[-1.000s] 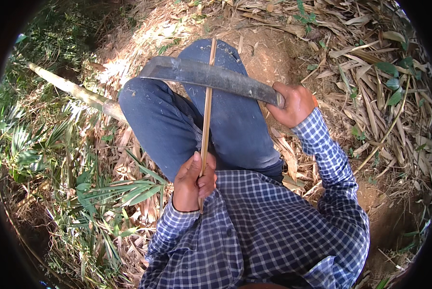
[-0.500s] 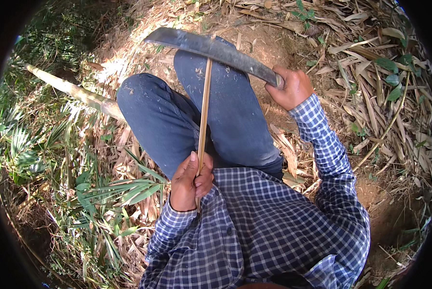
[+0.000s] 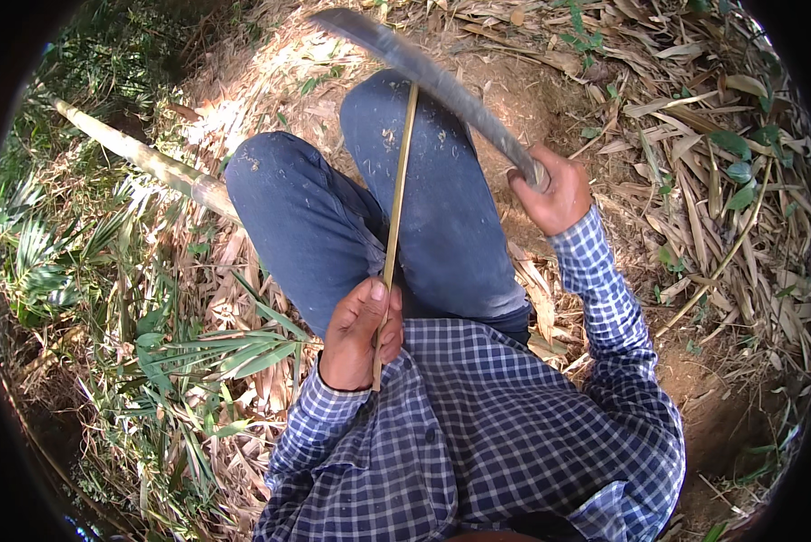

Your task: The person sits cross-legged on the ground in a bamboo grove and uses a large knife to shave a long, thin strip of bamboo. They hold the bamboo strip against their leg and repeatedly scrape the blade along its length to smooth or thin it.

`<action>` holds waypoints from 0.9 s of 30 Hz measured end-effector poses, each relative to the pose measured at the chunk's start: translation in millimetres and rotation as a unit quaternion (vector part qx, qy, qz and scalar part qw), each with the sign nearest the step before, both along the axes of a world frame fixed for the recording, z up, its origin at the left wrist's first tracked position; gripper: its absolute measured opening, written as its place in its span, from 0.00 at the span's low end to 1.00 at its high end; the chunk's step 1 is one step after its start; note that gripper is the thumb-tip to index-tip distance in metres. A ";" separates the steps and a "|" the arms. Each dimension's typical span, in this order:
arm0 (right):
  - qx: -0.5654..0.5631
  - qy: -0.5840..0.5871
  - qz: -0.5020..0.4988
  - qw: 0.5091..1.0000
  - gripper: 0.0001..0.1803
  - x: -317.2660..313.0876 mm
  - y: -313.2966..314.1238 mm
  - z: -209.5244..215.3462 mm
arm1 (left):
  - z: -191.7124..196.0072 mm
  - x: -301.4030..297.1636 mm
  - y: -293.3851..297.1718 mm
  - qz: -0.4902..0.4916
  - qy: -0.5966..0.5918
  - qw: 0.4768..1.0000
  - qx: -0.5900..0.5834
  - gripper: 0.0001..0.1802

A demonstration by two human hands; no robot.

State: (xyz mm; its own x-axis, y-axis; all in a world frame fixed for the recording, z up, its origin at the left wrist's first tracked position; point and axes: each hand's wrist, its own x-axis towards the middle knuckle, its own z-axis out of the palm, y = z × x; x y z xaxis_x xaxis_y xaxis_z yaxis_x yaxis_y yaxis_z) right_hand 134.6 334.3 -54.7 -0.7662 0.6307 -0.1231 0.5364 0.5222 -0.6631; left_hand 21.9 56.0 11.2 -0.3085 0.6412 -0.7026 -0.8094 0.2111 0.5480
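My left hand (image 3: 363, 334) is closed round the lower part of a thin bamboo strip (image 3: 399, 194), close to my shirt front. The strip runs up and away over my right thigh, and its far end meets the blade near the right knee. In my right hand (image 3: 554, 191) is a machete (image 3: 432, 81) with a long, dark, slightly curved blade. The fingers wrap its handle, which is mostly hidden in the palm. The blade slants up to the left above my right knee, its tip beyond the knee, a little blurred.
A bamboo pole (image 3: 143, 160) lies on the left, its near end behind my left knee. Green leaves (image 3: 243, 352) spread beside my left arm. Dry bamboo leaves (image 3: 694, 172) cover the ground on the right, with bare soil (image 3: 523, 99) past my knees.
The machete has swung to a steeper slant, its tip farther away and to the right. The bamboo strip's far end has shifted right and farther from me, and appears turned.
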 end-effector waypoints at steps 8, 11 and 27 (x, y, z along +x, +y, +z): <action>0.073 0.105 0.166 0.978 0.13 4.7 -32.4 14.8 | 4.6 -9.1 17.4 -0.016 -0.023 1.000 0.000 0.16; 0.085 0.053 0.186 0.978 0.13 3.5 -26.8 18.1 | 4.9 -6.5 15.5 -0.025 -0.028 0.999 0.009 0.16; 0.087 -0.048 0.087 0.991 0.13 -6.1 -0.8 10.0 | 11.9 1.1 9.7 -0.019 -0.047 0.999 -0.011 0.16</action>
